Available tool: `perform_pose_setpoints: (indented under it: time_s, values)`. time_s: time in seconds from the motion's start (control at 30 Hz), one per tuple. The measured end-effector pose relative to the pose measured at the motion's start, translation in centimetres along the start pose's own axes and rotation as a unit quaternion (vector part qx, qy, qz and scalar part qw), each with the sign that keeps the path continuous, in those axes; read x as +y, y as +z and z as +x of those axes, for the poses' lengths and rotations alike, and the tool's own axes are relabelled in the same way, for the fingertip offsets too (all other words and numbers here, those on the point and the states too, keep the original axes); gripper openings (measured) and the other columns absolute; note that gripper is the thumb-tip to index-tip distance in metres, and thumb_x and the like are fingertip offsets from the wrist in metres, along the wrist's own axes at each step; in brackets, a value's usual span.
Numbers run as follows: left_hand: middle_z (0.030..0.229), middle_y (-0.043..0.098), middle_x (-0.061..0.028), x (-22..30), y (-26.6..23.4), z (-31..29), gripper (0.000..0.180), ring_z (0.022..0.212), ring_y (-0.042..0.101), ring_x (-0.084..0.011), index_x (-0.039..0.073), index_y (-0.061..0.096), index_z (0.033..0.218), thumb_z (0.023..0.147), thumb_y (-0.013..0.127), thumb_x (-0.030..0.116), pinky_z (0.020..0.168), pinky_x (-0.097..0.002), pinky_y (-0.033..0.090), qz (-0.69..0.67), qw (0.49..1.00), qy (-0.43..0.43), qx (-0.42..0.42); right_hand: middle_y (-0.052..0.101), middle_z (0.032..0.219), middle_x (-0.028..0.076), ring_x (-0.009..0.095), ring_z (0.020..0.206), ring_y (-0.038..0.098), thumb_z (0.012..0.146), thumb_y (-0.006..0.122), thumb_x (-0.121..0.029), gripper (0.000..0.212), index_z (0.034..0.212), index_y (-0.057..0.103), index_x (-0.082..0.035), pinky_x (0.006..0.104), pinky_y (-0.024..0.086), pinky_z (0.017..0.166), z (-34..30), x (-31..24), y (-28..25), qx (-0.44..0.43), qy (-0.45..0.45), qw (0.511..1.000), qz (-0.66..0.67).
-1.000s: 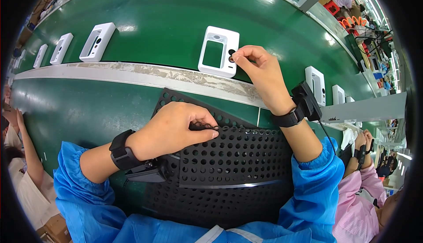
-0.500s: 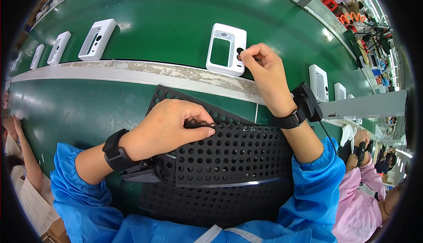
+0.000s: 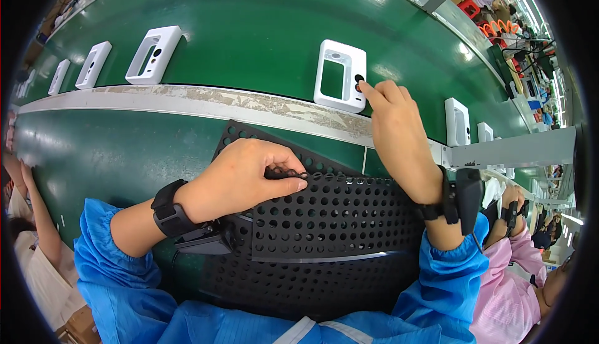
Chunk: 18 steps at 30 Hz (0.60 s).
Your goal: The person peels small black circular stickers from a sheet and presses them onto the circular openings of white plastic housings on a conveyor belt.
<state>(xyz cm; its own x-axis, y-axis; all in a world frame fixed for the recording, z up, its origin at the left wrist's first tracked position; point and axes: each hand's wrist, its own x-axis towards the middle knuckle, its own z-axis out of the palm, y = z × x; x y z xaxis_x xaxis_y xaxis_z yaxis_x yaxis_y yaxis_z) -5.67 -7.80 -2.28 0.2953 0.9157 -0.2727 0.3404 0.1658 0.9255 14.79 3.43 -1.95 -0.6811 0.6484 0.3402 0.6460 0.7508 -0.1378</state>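
A white plastic housing [image 3: 340, 99] with a large rectangular opening lies on the green belt ahead of me. My right hand [image 3: 399, 122] reaches over its right side. One fingertip presses at the lower of two dark round spots there; the other fingers are loosely bent, and nothing shows held between them. My left hand [image 3: 256, 172] is closed on the upper edge of a black sheet [image 3: 337, 219] punched with rows of round holes, its thumb on top. Small black rings stand up along that edge. More black perforated sheet [image 3: 299, 281] lies underneath, close to my body.
More white housings sit along the belt, one [image 3: 155, 55] to the left and another [image 3: 457, 121] to the right. A worn pale rail [image 3: 206, 101] separates the belt from my green table [image 3: 125, 150]. A grey metal post [image 3: 518, 147] juts in at right. People sit on both sides.
The housings on the belt have shifted to the right. My right hand has followed the middle one, its fingers going from a pinch to a fingertip press. My left hand stays on the sheet.
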Motion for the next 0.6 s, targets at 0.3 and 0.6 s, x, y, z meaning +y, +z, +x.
perform_pose_setpoints:
  time_s: [0.3, 0.6]
  values:
    - [0.075, 0.065, -0.0095, -0.5, 0.2, 0.2, 0.020, 0.067, 0.060, -0.0152, 0.001, 0.064, 0.087, 0.078, 0.065, 0.018, 0.064, -0.0265, 0.045, -0.022, 0.999, 0.040, 0.007, 0.058, 0.085, 0.010, 0.020, 0.082, 0.056, 0.074, 0.066, -0.010, 0.037, 0.108, 0.054, -0.001, 0.0287, 0.044, 0.071, -2.3, -4.0, -2.8, -0.225, 0.033, 0.917, 0.329]
    - [0.079, 0.064, -0.0032, -0.2, -0.2, -0.1, 0.018, 0.071, 0.055, -0.0055, 0.000, 0.063, 0.091, 0.080, 0.065, 0.013, 0.063, -0.0208, 0.044, 0.000, 1.000, 0.015, -0.014, 0.060, 0.074, 0.002, 0.008, 0.067, 0.054, 0.075, 0.066, -0.010, 0.018, 0.090, 0.062, -0.002, 0.0208, 0.042, 0.061, -1.8, -2.2, -2.7, -0.292, 0.146, 0.834, 0.445]
